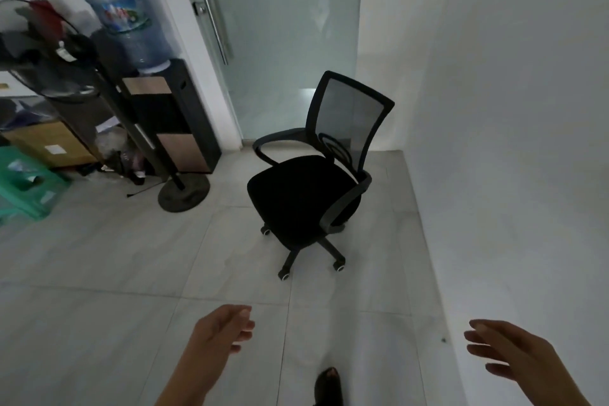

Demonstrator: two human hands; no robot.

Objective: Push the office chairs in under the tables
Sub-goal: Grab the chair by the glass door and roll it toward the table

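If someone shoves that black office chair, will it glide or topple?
The office chair will probably glide: it stands on casters over smooth floor tiles. A push high on its mesh back might swivel or tilt it. Both hands are open, short of it.

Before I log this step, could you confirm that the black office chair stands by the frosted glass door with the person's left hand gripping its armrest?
Not quite: the head view shows the left hand open and clear of the office chair, which does stand by the frosted glass door.
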